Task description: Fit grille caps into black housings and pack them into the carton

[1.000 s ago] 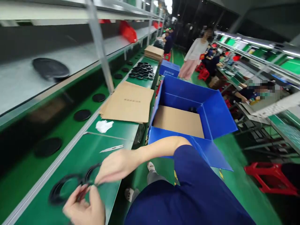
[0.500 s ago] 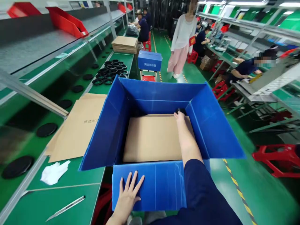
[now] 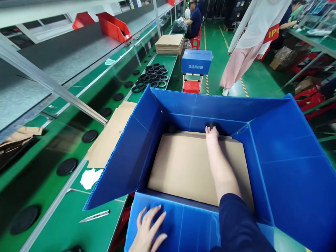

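Observation:
A large blue box (image 3: 170, 224) stands open with its flaps spread. Brown cardboard sheets (image 3: 183, 168) lie flat inside it. My right hand (image 3: 212, 134) reaches in to the far wall, its fingers closed on a black round part (image 3: 213, 125) above the cardboard's far edge. Another dark shape, hard to make out, sits in the far left corner. My left hand (image 3: 149, 229) is at the near flap, fingers spread, holding nothing.
On the green bench at left are brown sheets (image 3: 111, 134), a white glove (image 3: 90, 177), a knife (image 3: 94, 216) and black rings (image 3: 151, 77). Black discs (image 3: 67, 166) line the conveyor. A person (image 3: 246, 45) stands in the aisle beyond, near a smaller blue box (image 3: 196, 62).
The view has shifted closer to the box. My right hand has moved left along the far wall, away from the right corner, with the black part. The person in the aisle is nearer.

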Demonstrator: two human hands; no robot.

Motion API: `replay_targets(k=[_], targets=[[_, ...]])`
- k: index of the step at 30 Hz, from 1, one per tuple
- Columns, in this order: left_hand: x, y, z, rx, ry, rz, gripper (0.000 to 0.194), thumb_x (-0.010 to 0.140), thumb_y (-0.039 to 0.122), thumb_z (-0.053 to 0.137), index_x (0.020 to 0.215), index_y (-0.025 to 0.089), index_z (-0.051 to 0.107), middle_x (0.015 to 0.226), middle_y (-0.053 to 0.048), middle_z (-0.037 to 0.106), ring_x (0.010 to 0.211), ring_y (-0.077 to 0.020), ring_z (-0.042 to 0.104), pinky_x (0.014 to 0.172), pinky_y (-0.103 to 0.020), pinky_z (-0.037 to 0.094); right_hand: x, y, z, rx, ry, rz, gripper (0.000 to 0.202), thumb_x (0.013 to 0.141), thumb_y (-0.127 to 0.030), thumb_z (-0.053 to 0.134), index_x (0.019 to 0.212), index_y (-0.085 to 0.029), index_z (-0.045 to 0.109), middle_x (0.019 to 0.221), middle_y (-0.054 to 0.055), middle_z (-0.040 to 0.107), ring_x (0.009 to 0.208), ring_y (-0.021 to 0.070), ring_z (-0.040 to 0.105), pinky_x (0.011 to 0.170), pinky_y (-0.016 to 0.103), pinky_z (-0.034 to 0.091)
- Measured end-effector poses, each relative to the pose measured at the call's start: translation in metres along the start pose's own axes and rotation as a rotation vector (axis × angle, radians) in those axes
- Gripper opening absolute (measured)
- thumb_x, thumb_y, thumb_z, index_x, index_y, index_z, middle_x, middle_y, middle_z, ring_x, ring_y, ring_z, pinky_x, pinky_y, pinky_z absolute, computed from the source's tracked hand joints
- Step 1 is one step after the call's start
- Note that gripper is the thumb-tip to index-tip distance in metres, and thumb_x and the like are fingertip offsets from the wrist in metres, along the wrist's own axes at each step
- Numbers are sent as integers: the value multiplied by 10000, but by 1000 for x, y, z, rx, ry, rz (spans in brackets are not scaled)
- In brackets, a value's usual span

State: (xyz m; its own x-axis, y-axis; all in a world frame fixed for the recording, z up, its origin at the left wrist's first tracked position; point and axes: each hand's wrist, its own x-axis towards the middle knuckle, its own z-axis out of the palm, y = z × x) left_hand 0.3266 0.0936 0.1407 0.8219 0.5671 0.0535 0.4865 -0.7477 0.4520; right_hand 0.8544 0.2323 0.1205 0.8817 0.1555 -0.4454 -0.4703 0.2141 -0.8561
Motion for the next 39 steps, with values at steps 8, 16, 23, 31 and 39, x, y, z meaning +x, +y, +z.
replay_targets(k=[8, 16, 23, 31, 39], targets=[[310, 34, -34, -1613, 427, -955, 257, 843, 20, 656, 1067, 144, 674, 1111, -100, 672, 961, -184, 683, 948, -327, 563, -98, 19, 6, 161, -107, 213, 127, 1025, -176, 503, 905, -210, 481, 791, -24, 597, 685, 68, 668, 745, 219, 630], [453, -38, 28, -1767, 577, -1298, 342, 973, 334, 636, 1264, 160, 596, 1207, -96, 636, 976, -197, 661, 795, -363, 608, -112, -40, -91, 325, -307, 87, 328, 751, -260, 880, 862, -184, 580, 776, -23, 629, 715, 87, 652, 635, 160, 577], [482, -55, 48, -1696, 792, -1333, 370, 963, 372, 651, 1267, 167, 601, 1210, -96, 638, 1000, -209, 661, 822, -384, 602, -121, -57, -146, 304, -279, 84, 358, 677, -261, 935, 821, -175, 618, 789, -42, 613, 683, 55, 596, 615, 137, 557], [450, -57, 26, -1801, 790, -1202, 249, 973, 333, 641, 1165, 174, 641, 1093, -73, 666, 871, -160, 659, 706, -298, 599, -130, -42, -157, 297, -431, 269, 259, 745, -176, 868, 913, -198, 673, 873, -30, 650, 712, 60, 610, 624, 147, 590], [416, -39, 0, -1879, 787, -1018, 248, 976, 314, 638, 1149, 137, 625, 1024, -51, 656, 790, -131, 642, 655, -265, 578, -158, -20, -157, 299, -484, 290, 172, 840, -146, 757, 929, -215, 626, 837, -32, 619, 690, 65, 615, 600, 170, 610]])
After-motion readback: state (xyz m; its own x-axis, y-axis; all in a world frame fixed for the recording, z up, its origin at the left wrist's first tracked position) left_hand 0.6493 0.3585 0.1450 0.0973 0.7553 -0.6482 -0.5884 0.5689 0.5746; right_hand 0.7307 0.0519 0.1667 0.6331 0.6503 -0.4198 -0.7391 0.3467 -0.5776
